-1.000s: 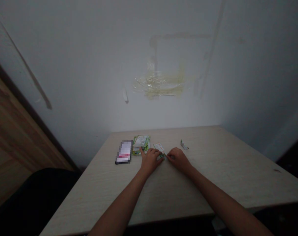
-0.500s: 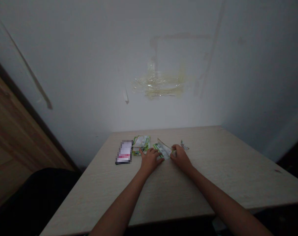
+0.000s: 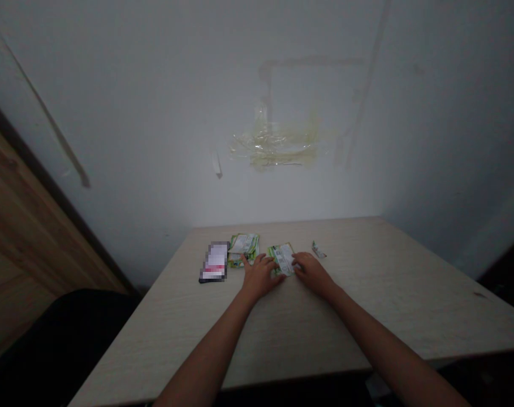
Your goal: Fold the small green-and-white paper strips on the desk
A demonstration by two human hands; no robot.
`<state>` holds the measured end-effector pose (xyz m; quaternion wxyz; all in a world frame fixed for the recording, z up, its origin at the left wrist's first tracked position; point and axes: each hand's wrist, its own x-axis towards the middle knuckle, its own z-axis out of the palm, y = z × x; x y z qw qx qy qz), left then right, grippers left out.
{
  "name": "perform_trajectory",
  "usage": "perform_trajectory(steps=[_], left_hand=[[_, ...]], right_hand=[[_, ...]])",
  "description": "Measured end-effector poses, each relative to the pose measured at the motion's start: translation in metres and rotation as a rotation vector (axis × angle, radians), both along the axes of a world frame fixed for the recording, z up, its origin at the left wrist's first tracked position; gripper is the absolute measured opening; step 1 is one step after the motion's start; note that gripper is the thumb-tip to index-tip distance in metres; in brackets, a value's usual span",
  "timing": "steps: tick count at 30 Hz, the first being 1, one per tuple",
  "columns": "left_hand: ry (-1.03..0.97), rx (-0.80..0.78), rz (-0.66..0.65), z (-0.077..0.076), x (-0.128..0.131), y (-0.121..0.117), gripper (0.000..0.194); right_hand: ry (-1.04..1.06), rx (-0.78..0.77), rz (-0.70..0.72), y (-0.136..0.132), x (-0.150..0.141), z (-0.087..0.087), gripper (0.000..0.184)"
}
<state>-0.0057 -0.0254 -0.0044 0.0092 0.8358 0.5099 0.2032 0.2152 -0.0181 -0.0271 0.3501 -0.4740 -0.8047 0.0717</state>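
A green and white printed packet (image 3: 284,259) lies nearly flat on the table between my hands. My left hand (image 3: 260,277) rests at its left edge, fingers spread and touching it. On the right edge of the packet lie the fingers of my right hand (image 3: 311,270); they look loosely bent, and I see nothing lifted in them. Just beyond my left hand sits a pile of similar green and white packets (image 3: 245,244), its near part partly covered by my fingers. A small twisted scrap of wrapper (image 3: 318,249) lies beyond my right hand.
A phone (image 3: 215,262) with a blurred screen lies left of the pile. The pale wooden table (image 3: 367,294) meets a white wall (image 3: 155,141) carrying clear tape (image 3: 277,147). A dark object (image 3: 65,333) stands off the table's left side.
The packet's raised right side has come down, so it now lies nearly flat. My right hand has loosened on it. My left hand has barely moved.
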Motion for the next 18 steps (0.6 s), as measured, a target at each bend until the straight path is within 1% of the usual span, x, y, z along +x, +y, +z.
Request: perform_trajectory(steps=[3,9,13,18], left_hand=[[0.002,-0.018,-0.022,0.001,-0.0012,0.0007,0.039],[0.05,-0.015,-0.039,0.0037,-0.0051,0.0015,0.049],[0.048,-0.015,-0.05,0.0045,-0.0061,0.0014,0.052],[0.041,-0.018,-0.043,0.0056,-0.0053,0.0007,0.052]], right_hand=[[-0.012,-0.039,0.033,-0.0007,0.0016,0.0012,0.022],[-0.111,-0.081,0.06,-0.0032,0.0015,0.0068,0.035],[-0.144,-0.076,0.056,-0.0033,0.0008,0.0063,0.034],[-0.12,-0.07,0.066,-0.0057,0.0011,0.0068,0.035]])
